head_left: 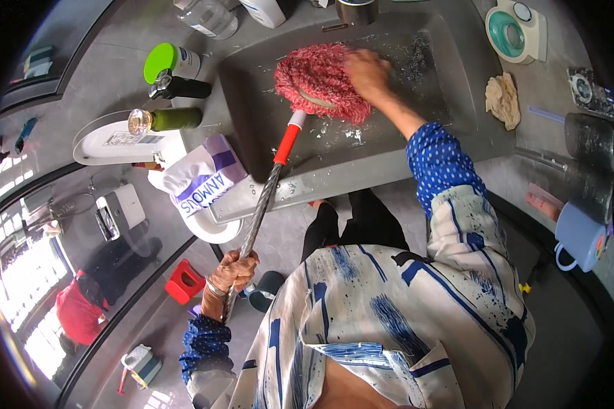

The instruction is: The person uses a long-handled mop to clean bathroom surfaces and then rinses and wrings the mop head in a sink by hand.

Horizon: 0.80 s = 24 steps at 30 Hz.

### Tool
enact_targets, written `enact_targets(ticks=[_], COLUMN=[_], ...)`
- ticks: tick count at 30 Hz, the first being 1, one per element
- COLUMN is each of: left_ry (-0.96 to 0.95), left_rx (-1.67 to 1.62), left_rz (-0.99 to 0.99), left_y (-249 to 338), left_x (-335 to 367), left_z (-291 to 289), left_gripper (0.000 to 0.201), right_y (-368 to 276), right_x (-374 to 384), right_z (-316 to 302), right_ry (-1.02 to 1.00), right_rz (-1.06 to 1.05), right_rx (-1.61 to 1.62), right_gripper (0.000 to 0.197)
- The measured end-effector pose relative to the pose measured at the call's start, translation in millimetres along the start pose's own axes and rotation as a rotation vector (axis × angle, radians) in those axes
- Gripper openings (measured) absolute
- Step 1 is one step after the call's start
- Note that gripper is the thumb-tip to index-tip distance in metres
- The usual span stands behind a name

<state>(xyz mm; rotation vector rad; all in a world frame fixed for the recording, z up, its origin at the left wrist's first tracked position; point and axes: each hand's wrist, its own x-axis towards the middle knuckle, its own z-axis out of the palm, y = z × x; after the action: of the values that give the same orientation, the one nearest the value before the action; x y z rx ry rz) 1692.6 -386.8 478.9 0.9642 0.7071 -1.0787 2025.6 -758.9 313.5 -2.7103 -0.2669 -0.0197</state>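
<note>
A mop with a pink-red, shaggy head (314,71) lies wet in the dark grey sink (402,146). Its twisted metal handle (260,211), with a red and white collar, slants over the front rim toward my lower left. My left hand (232,274) is wrapped round the lower part of that handle. At the right side of the mop head, my right hand (370,76) is curled against the strands; motion blurs its fingers, and some of them are hidden in the pile. Water and suds spot the basin around the mop.
Left of the sink stand a green-lidded tub (160,61), a dark pump bottle (181,87), a green bottle (174,118) and a purple-white tissue pack (208,174). A crumpled cloth (502,101) and teal-and-white container (508,33) lie right. A blue mug (580,235) sits further right.
</note>
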Motion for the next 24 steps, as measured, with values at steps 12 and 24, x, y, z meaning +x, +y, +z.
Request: enact_targets(ticks=[12, 24], left_ry=[0.021, 0.05], left_rx=[0.012, 0.012], left_rz=[0.026, 0.043], left_y=[-8.4, -0.2], left_x=[1.7, -1.6], left_z=[1.6, 19.6], left_gripper=[0.02, 0.018], right_y=[24.5, -118.6], right_x=[32.3, -31.8], right_z=[19.8, 5.6], right_ry=[-0.003, -0.097], right_rz=[-0.088, -0.618], right_rx=[-0.257, -0.114], right_gripper=[0.028, 0.05])
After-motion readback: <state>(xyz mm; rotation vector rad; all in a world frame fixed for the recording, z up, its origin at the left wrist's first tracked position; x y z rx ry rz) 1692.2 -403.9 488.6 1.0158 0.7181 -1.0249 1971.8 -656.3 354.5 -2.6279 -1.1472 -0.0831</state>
